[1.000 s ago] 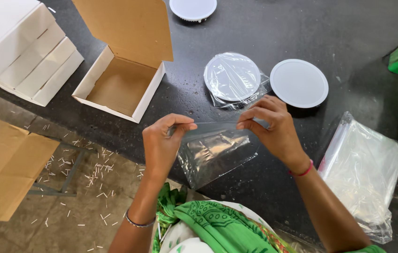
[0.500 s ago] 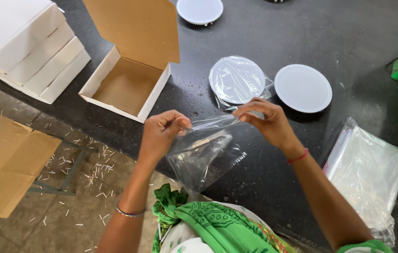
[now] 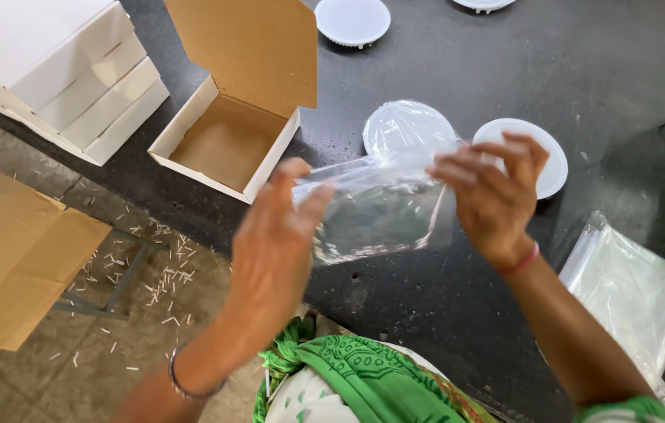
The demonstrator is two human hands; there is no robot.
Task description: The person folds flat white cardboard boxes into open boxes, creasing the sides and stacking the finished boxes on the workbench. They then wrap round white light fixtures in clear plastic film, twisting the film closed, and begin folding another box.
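Clear plastic bag [image 3: 371, 207] hangs above the black table [image 3: 551, 86], pinched by both raised hands: left hand [image 3: 273, 247] blurred, right hand [image 3: 493, 196] gripping its top edge.

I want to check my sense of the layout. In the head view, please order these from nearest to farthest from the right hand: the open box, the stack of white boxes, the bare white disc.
From the right hand:
1. Bare white disc, just behind the fingers.
2. Open box, to the left.
3. Stack of white boxes, far left.
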